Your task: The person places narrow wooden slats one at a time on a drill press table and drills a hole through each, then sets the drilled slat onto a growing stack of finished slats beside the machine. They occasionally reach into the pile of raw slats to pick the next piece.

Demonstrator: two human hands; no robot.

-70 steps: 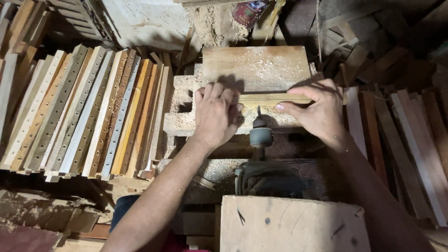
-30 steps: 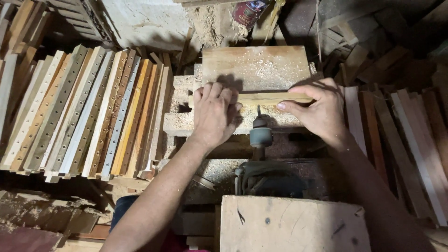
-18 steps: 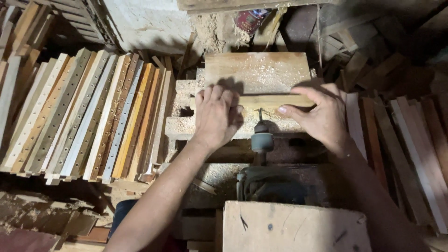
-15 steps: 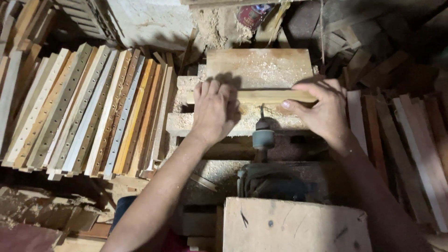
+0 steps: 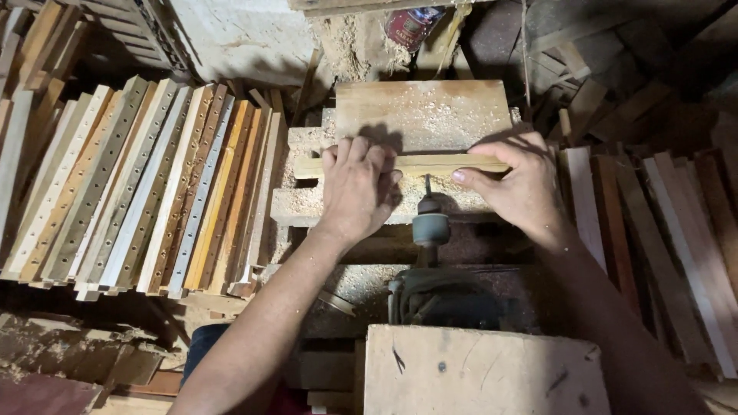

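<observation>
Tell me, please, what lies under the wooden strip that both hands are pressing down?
Under the wooden strip a sawdust-covered wooden block shows, with a drill bit meeting the strip's near edge. The left hand and right hand hide the surface beneath the strip's ends.

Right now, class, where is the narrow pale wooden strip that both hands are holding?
In the head view, the narrow pale wooden strip lies crosswise at centre, on the sawdust-covered block, pressed between the left hand and right hand, just beyond the drill bit.

Free passage: sawdust-covered board on the far side. Obstacles: drilled slat stack left, plank pile right, drill chuck and wooden box near.
</observation>
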